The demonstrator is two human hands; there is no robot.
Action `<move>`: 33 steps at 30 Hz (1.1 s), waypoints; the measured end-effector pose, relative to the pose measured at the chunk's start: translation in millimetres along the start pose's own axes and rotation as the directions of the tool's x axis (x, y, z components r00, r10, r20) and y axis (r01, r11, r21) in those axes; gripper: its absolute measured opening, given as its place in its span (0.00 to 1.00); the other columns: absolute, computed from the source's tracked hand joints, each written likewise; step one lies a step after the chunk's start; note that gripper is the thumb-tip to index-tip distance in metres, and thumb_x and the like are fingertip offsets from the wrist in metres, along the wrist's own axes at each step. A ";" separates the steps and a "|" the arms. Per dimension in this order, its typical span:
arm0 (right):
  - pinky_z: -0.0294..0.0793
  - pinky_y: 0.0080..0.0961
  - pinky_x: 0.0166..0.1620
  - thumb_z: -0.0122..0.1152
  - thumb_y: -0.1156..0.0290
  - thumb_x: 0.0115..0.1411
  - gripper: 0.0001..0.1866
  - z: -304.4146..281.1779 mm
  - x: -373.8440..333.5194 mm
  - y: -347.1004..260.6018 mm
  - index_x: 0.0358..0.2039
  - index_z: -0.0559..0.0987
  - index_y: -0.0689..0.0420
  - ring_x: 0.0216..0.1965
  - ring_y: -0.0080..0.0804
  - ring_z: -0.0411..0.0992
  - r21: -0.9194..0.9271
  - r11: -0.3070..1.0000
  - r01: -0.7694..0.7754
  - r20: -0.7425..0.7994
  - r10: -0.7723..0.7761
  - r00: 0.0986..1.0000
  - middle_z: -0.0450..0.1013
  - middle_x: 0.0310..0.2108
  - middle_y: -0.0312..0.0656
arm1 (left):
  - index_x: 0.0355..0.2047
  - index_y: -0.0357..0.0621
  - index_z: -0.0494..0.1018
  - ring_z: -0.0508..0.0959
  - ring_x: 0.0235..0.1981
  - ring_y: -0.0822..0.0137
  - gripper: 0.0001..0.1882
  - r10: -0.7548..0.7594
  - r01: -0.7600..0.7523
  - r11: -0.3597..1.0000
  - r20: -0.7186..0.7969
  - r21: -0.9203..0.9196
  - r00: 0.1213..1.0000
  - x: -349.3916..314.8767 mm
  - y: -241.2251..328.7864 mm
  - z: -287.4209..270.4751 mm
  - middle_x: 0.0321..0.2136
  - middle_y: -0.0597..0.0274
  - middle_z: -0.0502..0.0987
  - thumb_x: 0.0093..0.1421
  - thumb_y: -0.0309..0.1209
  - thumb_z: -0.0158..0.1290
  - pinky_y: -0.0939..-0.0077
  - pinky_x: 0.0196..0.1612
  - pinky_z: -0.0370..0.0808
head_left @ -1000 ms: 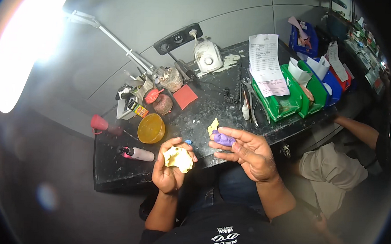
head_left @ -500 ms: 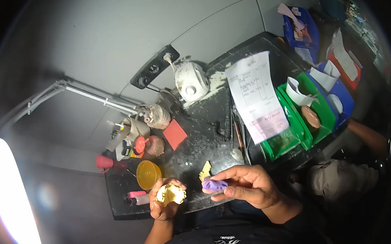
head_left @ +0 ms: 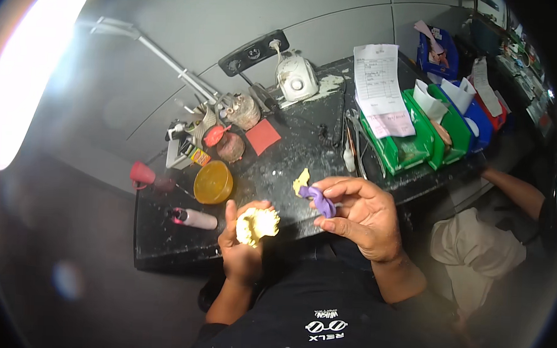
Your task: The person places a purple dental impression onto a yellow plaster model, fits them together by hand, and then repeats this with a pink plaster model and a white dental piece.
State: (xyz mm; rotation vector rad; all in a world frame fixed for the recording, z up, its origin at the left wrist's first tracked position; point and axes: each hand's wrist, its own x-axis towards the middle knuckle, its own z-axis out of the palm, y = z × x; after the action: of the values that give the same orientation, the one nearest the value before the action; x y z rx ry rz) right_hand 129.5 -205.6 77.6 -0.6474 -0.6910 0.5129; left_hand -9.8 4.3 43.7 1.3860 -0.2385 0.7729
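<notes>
In my left hand (head_left: 242,254) is a pale yellow, horseshoe-shaped dental cast (head_left: 248,226) with a bumpy rim, brightly lit. The fingers wrap round its outer side, thumb at the left. My right hand (head_left: 371,220) pinches a soft-looking purple piece (head_left: 323,204) between thumb and fingers, a short way right of the cast and apart from it. The purple piece looks bent, perhaps putty; its material I cannot tell for sure. Just beyond it, a ragged yellow piece (head_left: 302,180) lies on the dusty black bench (head_left: 272,180).
An amber bowl (head_left: 215,182), a pink-white bottle (head_left: 197,219) and a red cup (head_left: 143,175) stand left. Behind are a red square (head_left: 263,137) and a white control box (head_left: 297,78). Slim tools (head_left: 352,146) and green trays (head_left: 410,152) under a paper sheet (head_left: 382,85) sit right. Another person's arm (head_left: 517,192) shows far right.
My view has shifted, so the bench appears more level. The purple piece has turned in my right fingers and now hangs bent. My left hand still grips the cast, which is turned slightly.
</notes>
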 end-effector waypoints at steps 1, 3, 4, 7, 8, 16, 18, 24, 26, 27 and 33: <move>0.81 0.30 0.55 0.66 0.89 0.60 0.20 7.4 -6.4 -0.3 0.52 0.74 0.68 0.55 0.35 0.76 -0.009 1.000 0.003 0.007 -0.003 1.000 0.71 0.58 0.53 | 0.75 0.52 0.55 0.75 0.59 0.46 0.46 0.005 -0.005 1.000 0.019 0.004 1.000 -1.9 3.7 4.0 0.58 0.32 0.72 0.63 0.50 0.63 0.52 0.62 0.72; 0.80 0.24 0.53 0.66 0.90 0.58 0.18 21.1 -22.2 0.6 0.49 0.77 0.66 0.54 0.30 0.76 -0.371 0.908 0.196 -0.013 -0.216 0.976 0.72 0.57 0.50 | 0.75 0.50 0.56 0.76 0.57 0.52 0.46 -0.030 0.028 0.999 0.077 0.029 0.997 -10.4 12.0 9.4 0.58 0.34 0.72 0.62 0.45 0.65 0.58 0.60 0.73; 0.80 0.24 0.53 0.66 0.90 0.58 0.18 24.8 -27.0 1.9 0.49 0.77 0.66 0.54 0.30 0.76 -0.376 0.906 0.197 -0.009 -0.216 0.976 0.72 0.57 0.50 | 0.74 0.49 0.57 0.76 0.57 0.54 0.46 -0.054 0.050 0.998 0.105 0.047 0.993 -13.7 15.1 10.6 0.58 0.35 0.73 0.61 0.44 0.66 0.60 0.59 0.74; 0.79 0.20 0.52 0.65 0.91 0.56 0.16 33.1 -34.4 10.5 0.45 0.80 0.66 0.51 0.26 0.76 -0.462 0.872 0.165 0.036 -0.167 0.985 0.74 0.54 0.47 | 0.73 0.48 0.60 0.75 0.58 0.54 0.43 -0.073 0.079 0.996 0.146 -0.033 0.987 -31.1 18.4 11.2 0.58 0.38 0.73 0.61 0.39 0.67 0.61 0.59 0.73; 0.79 0.21 0.52 0.65 0.91 0.56 0.16 32.8 -34.4 14.0 0.45 0.80 0.66 0.51 0.27 0.77 -0.468 0.867 0.170 0.062 -0.159 0.985 0.74 0.53 0.47 | 0.73 0.48 0.60 0.74 0.59 0.54 0.43 -0.043 0.049 0.998 0.175 -0.030 0.984 -33.7 17.5 9.1 0.58 0.39 0.73 0.61 0.39 0.67 0.61 0.60 0.73; 0.79 0.29 0.59 0.62 0.91 0.60 0.16 45.5 -28.9 21.0 0.49 0.77 0.69 0.55 0.32 0.76 -0.239 0.968 0.078 0.054 -0.067 0.996 0.74 0.53 0.49 | 0.74 0.46 0.56 0.73 0.62 0.53 0.48 0.036 -0.023 0.996 0.145 -0.087 0.989 -38.0 13.3 3.7 0.60 0.38 0.72 0.59 0.39 0.69 0.59 0.62 0.71; 0.78 0.29 0.59 0.61 0.91 0.60 0.16 46.7 -29.9 22.6 0.49 0.77 0.69 0.55 0.33 0.76 -0.239 0.969 0.068 0.044 -0.059 0.997 0.74 0.53 0.50 | 0.76 0.46 0.50 0.72 0.63 0.54 0.52 0.054 -0.038 0.992 0.139 -0.117 0.989 -38.2 8.9 1.9 0.62 0.37 0.71 0.58 0.37 0.70 0.59 0.63 0.70; 0.81 0.28 0.56 0.62 0.89 0.62 0.16 47.0 -43.8 30.6 0.52 0.76 0.69 0.54 0.34 0.77 -0.338 0.938 0.070 0.001 -0.074 0.997 0.76 0.53 0.51 | 0.77 0.44 0.45 0.70 0.64 0.54 0.55 0.105 -0.078 0.976 0.127 -0.202 0.986 -45.6 -0.1 5.8 0.65 0.36 0.66 0.56 0.25 0.69 0.61 0.65 0.69; 0.84 0.30 0.54 0.61 0.88 0.63 0.16 54.6 -46.1 22.9 0.53 0.76 0.69 0.54 0.36 0.78 -0.332 0.938 -0.095 -0.042 0.086 0.995 0.76 0.53 0.51 | 0.77 0.44 0.45 0.70 0.65 0.53 0.55 0.116 -0.096 0.979 0.107 -0.179 0.987 -50.2 1.9 7.5 0.66 0.36 0.65 0.57 0.29 0.70 0.60 0.66 0.68; 0.84 0.30 0.54 0.61 0.88 0.63 0.16 55.7 -47.0 22.6 0.53 0.76 0.69 0.54 0.36 0.78 -0.338 0.936 -0.096 -0.034 0.090 0.995 0.76 0.53 0.51 | 0.76 0.44 0.46 0.70 0.65 0.52 0.55 0.128 -0.108 0.976 0.099 -0.191 0.987 -51.0 2.4 8.4 0.66 0.37 0.65 0.57 0.31 0.70 0.59 0.66 0.68; 0.85 0.33 0.53 0.60 0.86 0.65 0.16 50.2 -44.8 23.5 0.53 0.74 0.72 0.50 0.41 0.81 -0.331 0.942 0.056 -0.064 -0.082 0.995 0.76 0.52 0.55 | 0.73 0.30 0.43 0.66 0.67 0.39 0.52 -0.095 0.104 0.908 0.044 -0.407 0.995 -50.2 12.9 16.0 0.68 0.30 0.59 0.67 0.51 0.58 0.37 0.63 0.72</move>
State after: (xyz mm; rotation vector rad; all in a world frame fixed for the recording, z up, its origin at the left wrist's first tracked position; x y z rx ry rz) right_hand 58.8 -198.8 72.5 -0.9486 -0.7311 0.3065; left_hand -50.2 -28.3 28.1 1.0007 -0.3255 0.5807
